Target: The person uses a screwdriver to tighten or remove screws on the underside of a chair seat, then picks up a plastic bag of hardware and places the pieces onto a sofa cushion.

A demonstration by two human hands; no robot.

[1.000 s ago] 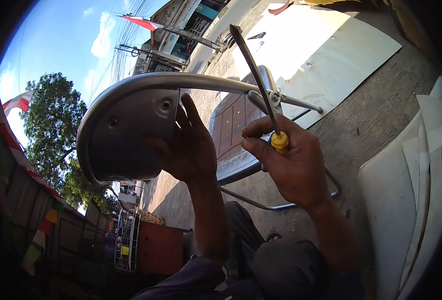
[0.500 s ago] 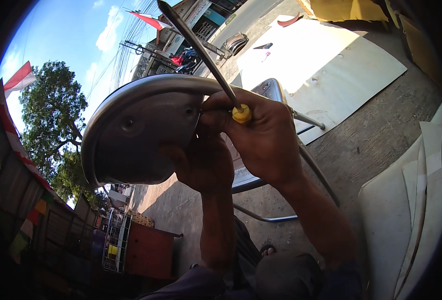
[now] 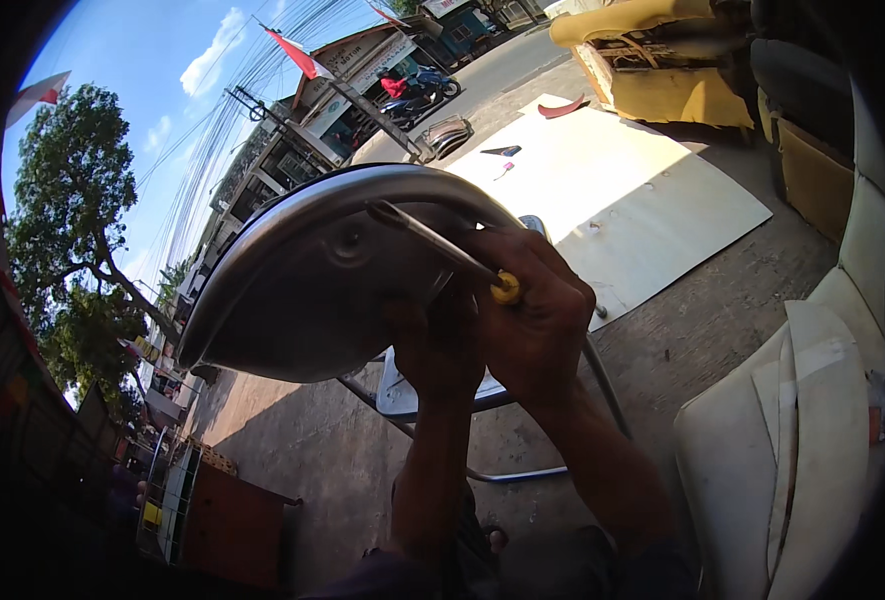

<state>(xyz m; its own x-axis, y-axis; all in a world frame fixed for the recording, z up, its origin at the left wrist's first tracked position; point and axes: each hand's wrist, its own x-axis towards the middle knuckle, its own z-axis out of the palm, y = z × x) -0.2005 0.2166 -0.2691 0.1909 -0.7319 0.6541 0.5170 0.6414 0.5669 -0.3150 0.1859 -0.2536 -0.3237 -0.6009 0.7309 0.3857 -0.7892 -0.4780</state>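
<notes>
A rounded metal-rimmed panel [image 3: 302, 310], like a chair seat with its dark underside toward me, is held up tilted in front of me. My left hand [image 3: 440, 350] grips its near right part, with the fingertips lost in shadow. Close beside it, my right hand [image 3: 537, 320] is closed at the panel's right edge around a screwdriver [image 3: 442, 243] with a yellow handle. The shank points up and left across the underside. What the right fingertips press on is hidden.
Below the panel stands a metal-framed chair [image 3: 397, 400]. A white sheet [image 3: 652, 215] lies on the ground ahead, with a red curved piece [image 3: 562, 107] on it. Pale upholstered pieces [image 3: 752, 430] stand at right, a torn yellow sofa [image 3: 672, 95] beyond. A brown cabinet [image 3: 232, 525] is at lower left.
The screwdriver's shank has swung down and left, from pointing above the rim to lying across the underside. My view has shifted; both hands stay at the panel.
</notes>
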